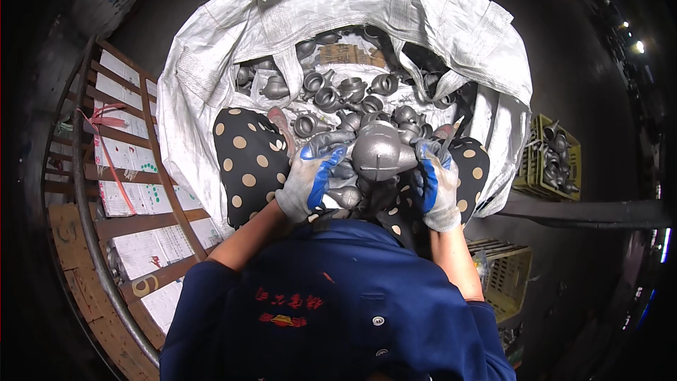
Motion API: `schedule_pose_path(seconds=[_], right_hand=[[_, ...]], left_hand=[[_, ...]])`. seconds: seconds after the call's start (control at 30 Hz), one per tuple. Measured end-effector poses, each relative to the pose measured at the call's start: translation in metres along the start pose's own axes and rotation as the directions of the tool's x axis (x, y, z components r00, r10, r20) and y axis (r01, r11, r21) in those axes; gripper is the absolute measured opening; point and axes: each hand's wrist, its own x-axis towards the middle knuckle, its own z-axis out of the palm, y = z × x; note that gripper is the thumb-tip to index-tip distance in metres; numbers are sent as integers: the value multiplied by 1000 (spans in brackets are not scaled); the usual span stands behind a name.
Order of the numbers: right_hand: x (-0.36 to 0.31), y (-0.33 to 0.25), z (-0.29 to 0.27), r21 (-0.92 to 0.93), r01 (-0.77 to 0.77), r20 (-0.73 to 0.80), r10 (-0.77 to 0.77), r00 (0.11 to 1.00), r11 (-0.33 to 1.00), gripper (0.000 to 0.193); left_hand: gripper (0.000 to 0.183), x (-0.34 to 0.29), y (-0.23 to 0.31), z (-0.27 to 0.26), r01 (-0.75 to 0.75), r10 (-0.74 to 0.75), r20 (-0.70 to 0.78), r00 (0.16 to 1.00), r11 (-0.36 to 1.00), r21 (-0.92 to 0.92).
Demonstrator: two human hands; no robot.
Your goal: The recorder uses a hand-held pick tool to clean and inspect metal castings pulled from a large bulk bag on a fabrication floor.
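A round grey metal casting [381, 149], shaped like a small teapot with a tapering neck at its right, is held up over my lap. My left hand [315, 173], in a grey glove with blue patches, is closed against its left side. My right hand [438, 180], gloved alike, is closed beside the tapered end. From its fist a thin pointed metal tool [451, 134] sticks up; its kind is unclear. Another casting [345, 196] lies beneath, beside my left hand. Beyond are several similar castings [328, 99], some showing open round mouths.
A big white woven bulk bag [204, 56] surrounds my legs, its straps [285, 74] looped across the opening. At left is a metal-railed rack [84, 148] with white cartons. To the right, a yellow crate [578, 159] holds castings, with another crate [518, 275] nearer and a dark bar [585, 213] between.
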Motion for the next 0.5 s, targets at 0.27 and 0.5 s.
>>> schedule_pose_path(seconds=[0.27, 0.5], right_hand=[[-8, -20, -1, 9, -77, 92, 76, 993, 997, 13], [8, -40, 8, -219, -76, 354, 151, 923, 973, 12]], left_hand=[[32, 15, -8, -18, 23, -34, -100, 994, 994, -108], [37, 36, -16, -16, -173, 247, 270, 931, 947, -269]])
